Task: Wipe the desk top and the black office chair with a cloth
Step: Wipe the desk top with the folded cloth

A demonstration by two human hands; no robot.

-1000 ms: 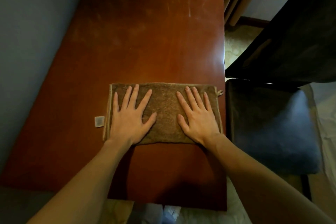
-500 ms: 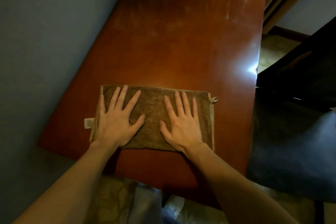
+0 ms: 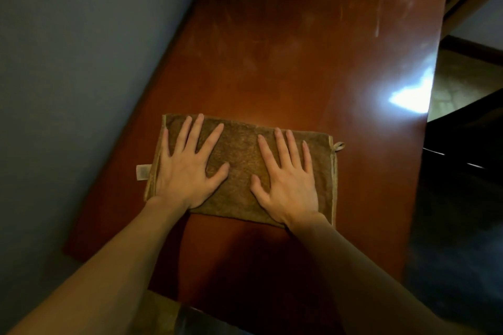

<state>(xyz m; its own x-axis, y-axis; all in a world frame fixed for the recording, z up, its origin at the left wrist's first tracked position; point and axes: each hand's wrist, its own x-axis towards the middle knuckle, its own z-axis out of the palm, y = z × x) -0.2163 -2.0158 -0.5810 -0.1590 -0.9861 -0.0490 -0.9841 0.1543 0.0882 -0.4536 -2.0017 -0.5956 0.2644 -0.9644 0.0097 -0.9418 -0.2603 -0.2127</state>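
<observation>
Head-camera view, looking down on a reddish-brown table whose long axis runs away from the person and leans to the right in frame. A brown terry cloth, laid out as a flat rectangle, lies on the table top toward its near end. It is closer to the table's left edge than to its right, and a strip of bare wood separates it from the near edge. The left hand rests palm down on the cloth's left half, fingers straight and spread, thumb angled inward; it grips nothing. The right hand lies likewise on the right half, fingers straight and slightly fanned, thumb pointing toward the left hand, with nothing pinched or curled round. The two thumbs are apart, with bare cloth between them. A small pale label projects from the cloth's left edge onto the table, and a small hanging loop projects from its far right corner. Farther along the table top, pale streaks mark the surface near the far right corner, and a bright patch of glare sits at the table's right edge. The black office chair stands just beside the table's right edge, dark and poorly resolved; whether it touches the table cannot be told. A grey-blue wall runs along the table's left edge. Patterned floor shows beyond the table's right edge, past the chair.
</observation>
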